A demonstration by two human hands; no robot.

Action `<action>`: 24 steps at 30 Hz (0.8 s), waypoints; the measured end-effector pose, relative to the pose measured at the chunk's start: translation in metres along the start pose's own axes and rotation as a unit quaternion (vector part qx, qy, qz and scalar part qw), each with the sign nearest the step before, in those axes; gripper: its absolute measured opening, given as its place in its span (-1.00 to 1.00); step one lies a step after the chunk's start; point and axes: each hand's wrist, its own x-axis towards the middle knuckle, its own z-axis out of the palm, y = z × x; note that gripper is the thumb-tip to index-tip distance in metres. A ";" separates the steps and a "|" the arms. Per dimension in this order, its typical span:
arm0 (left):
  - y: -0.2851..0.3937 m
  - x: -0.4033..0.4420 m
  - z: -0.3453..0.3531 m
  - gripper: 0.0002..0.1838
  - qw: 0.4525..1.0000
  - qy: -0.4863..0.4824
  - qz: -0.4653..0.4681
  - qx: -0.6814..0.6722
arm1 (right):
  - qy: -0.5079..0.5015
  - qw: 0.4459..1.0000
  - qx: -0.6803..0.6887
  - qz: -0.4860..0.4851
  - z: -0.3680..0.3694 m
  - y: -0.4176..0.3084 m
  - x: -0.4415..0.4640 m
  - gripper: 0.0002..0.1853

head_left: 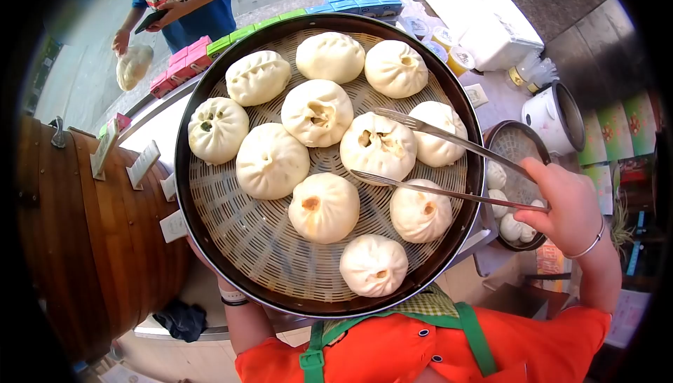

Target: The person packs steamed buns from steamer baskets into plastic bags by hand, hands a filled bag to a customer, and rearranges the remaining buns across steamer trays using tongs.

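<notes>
My right hand is closed round the handle end of metal tongs. The tongs' arms are spread, with one tip at either side of a steamed bun whose top is split; whether they touch it I cannot tell. Several other pleated buns lie on the woven mat of a round, dark-rimmed steamer tray. At the tray's lower left rim my left hand is mostly hidden behind it, seemingly holding the tray up; its fingers do not show.
A large wooden steamer barrel with small signs stands left. Coloured boxes, a white foam box, drink cups and a white cooker line the counter. A second tray holds buns. A person stands opposite with a phone and bag.
</notes>
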 end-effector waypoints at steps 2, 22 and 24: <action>0.001 -0.003 -0.002 -0.54 1.000 0.007 -0.003 0.002 | 0.036 0.998 -0.041 -0.028 0.005 0.005 -0.004 -0.34; 0.003 -0.004 0.000 -0.52 1.000 0.017 -0.004 0.025 | 0.060 0.989 0.133 0.013 0.046 0.003 -0.001 -0.32; 0.003 -0.004 0.002 -0.52 0.999 0.017 -0.006 0.031 | 0.078 0.986 0.145 0.026 0.044 0.001 0.006 -0.31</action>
